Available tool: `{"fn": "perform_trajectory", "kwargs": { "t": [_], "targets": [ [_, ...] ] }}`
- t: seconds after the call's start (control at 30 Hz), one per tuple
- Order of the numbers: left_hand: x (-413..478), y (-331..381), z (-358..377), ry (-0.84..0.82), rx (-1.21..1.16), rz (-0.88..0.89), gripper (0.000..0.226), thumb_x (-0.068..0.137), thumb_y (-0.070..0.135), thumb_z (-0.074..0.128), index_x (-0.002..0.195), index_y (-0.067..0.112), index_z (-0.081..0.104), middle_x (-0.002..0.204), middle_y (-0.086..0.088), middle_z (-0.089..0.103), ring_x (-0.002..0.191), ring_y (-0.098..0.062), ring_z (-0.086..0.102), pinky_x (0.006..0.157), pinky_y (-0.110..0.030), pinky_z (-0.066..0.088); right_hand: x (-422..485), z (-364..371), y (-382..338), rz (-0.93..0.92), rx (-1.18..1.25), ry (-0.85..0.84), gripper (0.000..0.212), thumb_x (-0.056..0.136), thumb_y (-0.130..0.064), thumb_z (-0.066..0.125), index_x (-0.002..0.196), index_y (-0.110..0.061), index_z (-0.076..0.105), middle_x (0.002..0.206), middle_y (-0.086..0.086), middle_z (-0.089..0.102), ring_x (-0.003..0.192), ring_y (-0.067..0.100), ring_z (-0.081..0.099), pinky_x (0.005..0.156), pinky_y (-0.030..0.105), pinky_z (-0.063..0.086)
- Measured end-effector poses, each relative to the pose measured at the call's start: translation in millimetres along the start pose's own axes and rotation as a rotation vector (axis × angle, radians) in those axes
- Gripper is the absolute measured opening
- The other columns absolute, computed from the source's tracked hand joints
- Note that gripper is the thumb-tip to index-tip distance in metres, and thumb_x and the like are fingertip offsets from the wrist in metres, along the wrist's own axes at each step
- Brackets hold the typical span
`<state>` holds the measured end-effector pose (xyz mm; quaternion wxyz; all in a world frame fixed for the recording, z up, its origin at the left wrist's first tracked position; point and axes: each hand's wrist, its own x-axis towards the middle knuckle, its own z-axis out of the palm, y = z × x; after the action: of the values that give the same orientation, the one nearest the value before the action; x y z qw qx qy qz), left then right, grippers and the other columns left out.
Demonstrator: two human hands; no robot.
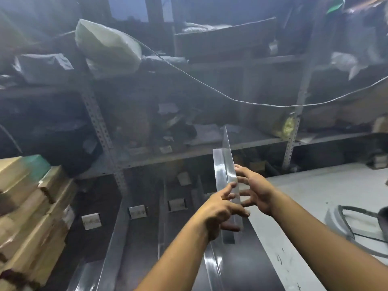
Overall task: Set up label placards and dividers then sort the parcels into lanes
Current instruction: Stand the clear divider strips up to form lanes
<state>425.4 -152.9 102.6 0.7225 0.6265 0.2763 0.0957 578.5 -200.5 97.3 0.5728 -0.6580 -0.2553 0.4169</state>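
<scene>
**Clear divider held between both hands above the worktop**

Two bare forearms reach forward from the bottom edge, meeting at a clear divider (225,164) held up in the air. The left hand (222,211) grips its near end, fingers curled over the upright sheet and thumb beneath. The right hand (257,191) is on the other side, its fingers spread and their tips pressing on the sheet's right face. The divider is tilted, its far end rising toward the shelving (100,127), and it sits above the border between the dark worktop (241,259) and a grey surface (315,196) to the right.

On the dark worktop to the left, two more clear dividers (117,238) lie lengthwise and mark off lanes. Three small label placards (137,212) stand in a row across the lanes' far part; their writing is too blurred to read. Brown cardboard parcels (31,206) are stacked at the left edge, beside the leftmost lane. Behind, the metal shelving holds wrapped packages and a pale sack (107,45), with a thin cable (210,87) sagging across in front.
</scene>
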Motion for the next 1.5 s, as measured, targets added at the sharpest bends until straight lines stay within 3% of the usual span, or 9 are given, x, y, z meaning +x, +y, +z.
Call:
{"fn": "perform_trajectory", "kwargs": {
  "t": [0.2, 0.27, 0.4, 0.5, 0.67, 0.8, 1.0, 1.3, 1.5],
  "targets": [
    [77, -29, 53, 0.069, -0.026, -0.13, 0.095, 0.079, -0.011, 0.067, 0.153, 0.039, 0.035, 0.154, 0.004, 0.04, 0.121, -0.018, 0.059, 0.082, -0.043, 0.061, 51, -69, 39, 0.1, -0.014, -0.009, 0.033, 0.103, -0.053, 0.042, 0.128, -0.044, 0.061, 0.125, -0.007, 0.066, 0.108, 0.034, 0.066, 0.093, 0.058, 0.054],
    [97, -42, 63, 0.093, -0.033, -0.175, 0.093, 0.081, -0.012, 0.064, 0.153, 0.039, 0.034, 0.154, 0.004, 0.04, 0.123, -0.018, 0.059, 0.085, -0.045, 0.06, 70, -81, 59, 0.147, -0.006, 0.003, 0.041, 0.102, -0.056, 0.043, 0.136, -0.039, 0.058, 0.132, -0.005, 0.063, 0.108, 0.033, 0.066, 0.094, 0.059, 0.053],
    [129, -62, 72, 0.147, -0.06, -0.251, 0.09, 0.085, -0.013, 0.058, 0.153, 0.039, 0.032, 0.154, 0.006, 0.04, 0.099, -0.004, 0.067, 0.09, -0.049, 0.056, 103, -91, 97, 0.254, 0.016, -0.002, 0.046, 0.098, -0.059, 0.046, 0.13, -0.031, 0.063, 0.135, -0.004, 0.062, 0.11, 0.032, 0.066, 0.093, 0.057, 0.053],
    [151, -80, 72, 0.165, -0.074, -0.29, 0.092, 0.083, -0.014, 0.058, 0.154, 0.038, 0.031, 0.155, 0.007, 0.04, 0.104, -0.008, 0.068, 0.076, -0.044, 0.058, 124, -94, 118, 0.306, 0.034, -0.025, 0.045, 0.098, -0.057, 0.049, 0.13, -0.029, 0.064, 0.134, -0.005, 0.062, 0.113, 0.031, 0.063, 0.088, 0.053, 0.053],
    [184, -107, 62, 0.167, -0.094, -0.346, 0.085, 0.079, -0.015, 0.056, 0.146, 0.036, 0.043, 0.133, 0.007, 0.062, 0.105, -0.013, 0.072, 0.062, -0.035, 0.052, 151, -95, 139, 0.321, 0.018, -0.037, 0.032, 0.101, -0.04, 0.053, 0.129, -0.036, 0.066, 0.128, -0.003, 0.067, 0.103, 0.026, 0.069, 0.072, 0.038, 0.056],
    [199, -109, 62, 0.175, -0.087, -0.393, 0.089, 0.083, -0.017, 0.056, 0.154, 0.034, 0.033, 0.105, 0.016, 0.066, 0.089, -0.015, 0.067, 0.065, -0.033, 0.049, 164, -94, 149, 0.305, 0.011, -0.016, 0.032, 0.1, -0.031, 0.055, 0.129, -0.034, 0.066, 0.127, -0.001, 0.068, 0.091, 0.024, 0.069, 0.074, 0.035, 0.051],
    [212, -106, 61, 0.176, -0.042, -0.378, 0.083, 0.083, -0.02, 0.056, 0.146, 0.032, 0.043, 0.099, 0.018, 0.066, 0.073, -0.011, 0.065, 0.061, -0.031, 0.049, 175, -99, 150, 0.309, 0.035, 0.003, 0.032, 0.103, -0.029, 0.055, 0.133, -0.034, 0.061, 0.125, -0.004, 0.063, 0.102, 0.022, 0.063, 0.077, 0.036, 0.051],
    [224, -99, 64, 0.205, -0.08, -0.401, 0.093, 0.081, -0.017, 0.061, 0.156, 0.028, 0.03, 0.114, 0.015, 0.064, 0.086, -0.014, 0.066, 0.054, -0.029, 0.054, 192, -102, 149, 0.301, 0.028, 0.004, 0.036, 0.102, -0.03, 0.055, 0.137, -0.031, 0.061, 0.129, -0.001, 0.063, 0.099, 0.021, 0.066, 0.074, 0.035, 0.053],
    [230, -97, 64, 0.242, -0.041, -0.452, 0.094, 0.075, -0.003, 0.069, 0.156, 0.025, 0.031, 0.129, 0.009, 0.061, 0.092, -0.016, 0.067, 0.064, -0.031, 0.055, 193, -105, 147, 0.305, 0.026, 0.003, 0.03, 0.104, -0.032, 0.052, 0.132, -0.032, 0.061, 0.129, -0.002, 0.061, 0.098, 0.02, 0.064, 0.068, 0.033, 0.052]
  ]
}}
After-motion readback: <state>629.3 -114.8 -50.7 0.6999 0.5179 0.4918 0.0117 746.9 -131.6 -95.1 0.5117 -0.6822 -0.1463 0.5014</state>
